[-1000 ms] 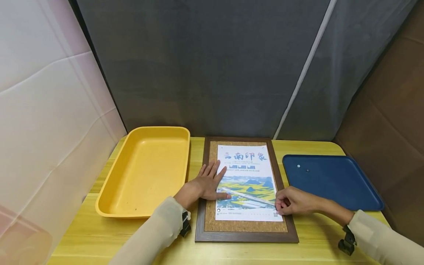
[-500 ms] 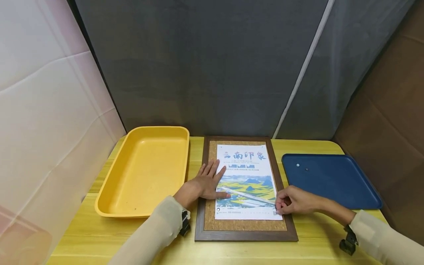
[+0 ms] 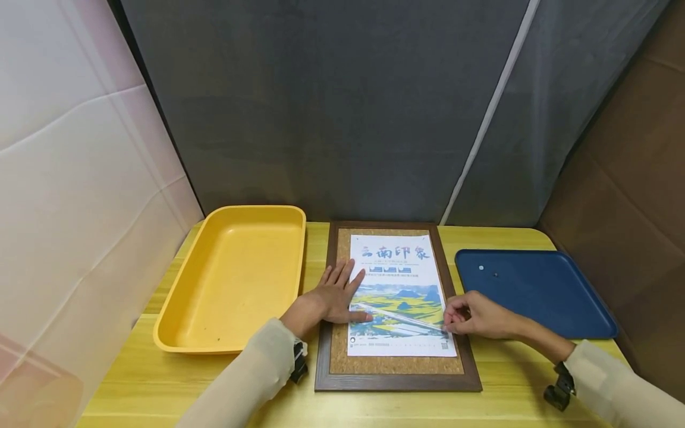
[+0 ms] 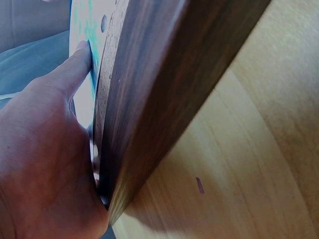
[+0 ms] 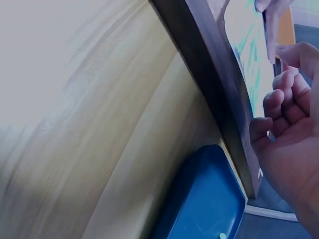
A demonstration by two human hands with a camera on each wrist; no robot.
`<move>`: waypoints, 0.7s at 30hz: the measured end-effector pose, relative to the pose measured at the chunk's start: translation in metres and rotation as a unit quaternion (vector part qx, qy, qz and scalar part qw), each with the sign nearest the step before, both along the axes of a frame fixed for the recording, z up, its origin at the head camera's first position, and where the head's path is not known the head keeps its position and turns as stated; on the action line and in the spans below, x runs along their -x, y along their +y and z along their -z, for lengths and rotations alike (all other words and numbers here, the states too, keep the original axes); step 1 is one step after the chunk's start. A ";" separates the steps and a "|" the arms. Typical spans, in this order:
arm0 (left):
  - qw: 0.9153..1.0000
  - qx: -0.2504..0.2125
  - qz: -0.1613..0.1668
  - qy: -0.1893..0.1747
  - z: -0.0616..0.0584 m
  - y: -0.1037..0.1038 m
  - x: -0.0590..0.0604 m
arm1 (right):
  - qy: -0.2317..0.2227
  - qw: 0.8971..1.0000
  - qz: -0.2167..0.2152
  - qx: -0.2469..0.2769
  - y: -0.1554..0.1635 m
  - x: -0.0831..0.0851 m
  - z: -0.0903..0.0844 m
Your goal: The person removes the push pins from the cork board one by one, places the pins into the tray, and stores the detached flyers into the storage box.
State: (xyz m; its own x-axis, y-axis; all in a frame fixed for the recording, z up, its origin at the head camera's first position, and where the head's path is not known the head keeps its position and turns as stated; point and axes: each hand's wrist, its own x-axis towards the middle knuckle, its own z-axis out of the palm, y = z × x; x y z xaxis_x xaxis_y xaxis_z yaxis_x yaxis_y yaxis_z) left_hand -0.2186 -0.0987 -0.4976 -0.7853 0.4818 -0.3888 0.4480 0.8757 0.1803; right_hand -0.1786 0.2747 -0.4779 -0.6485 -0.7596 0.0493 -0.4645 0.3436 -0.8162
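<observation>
A printed poster (image 3: 396, 261) with a landscape lies on a cork board (image 3: 396, 365) in a brown frame (image 3: 398, 383). My left hand (image 3: 337, 295) rests with fingers spread on the poster's left edge. A small round tack (image 3: 352, 339) shows in its lower left corner; small marks, perhaps pins, show at the top corners. My right hand (image 3: 476, 315) is at the poster's lower right edge, fingers curled, with thumb and index fingertips close together. Whether they hold something small is hidden. The right wrist view shows the other fingers (image 5: 281, 99) of that hand curled beside the frame.
A yellow tray (image 3: 182, 333) stands left of the frame. At the right, a blue tray (image 3: 551, 297) bears a small white piece (image 3: 481, 267) and a dark one (image 3: 495, 274). A grey curtain (image 3: 332, 107) hangs behind the wooden table (image 3: 374, 410).
My right hand has shifted slightly up along the poster's right edge, away from the lower right corner. The left hand, poster and trays have stayed in place.
</observation>
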 end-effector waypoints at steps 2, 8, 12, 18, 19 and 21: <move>1.000 0.000 0.003 0.004 -0.002 0.000 -0.001 | 0.007 1.000 0.010 0.005 -0.002 0.001 -0.001; 1.000 0.000 0.005 0.011 -0.007 -0.001 -0.004 | 0.011 0.999 0.044 0.021 -0.008 0.005 -0.004; 1.000 -0.006 0.003 0.006 -0.012 0.000 -0.008 | 0.012 0.997 0.061 0.036 -0.012 0.008 -0.006; 1.000 -0.008 0.005 0.006 -0.014 0.000 -0.008 | 0.022 0.994 0.092 0.052 -0.017 0.012 -0.008; 1.000 -0.009 0.005 0.006 -0.013 0.000 -0.007 | 0.023 0.994 0.094 0.055 -0.018 0.013 -0.008; 1.000 -0.007 0.002 0.001 -0.015 0.000 -0.008 | 0.026 0.993 0.099 0.059 -0.019 0.015 -0.009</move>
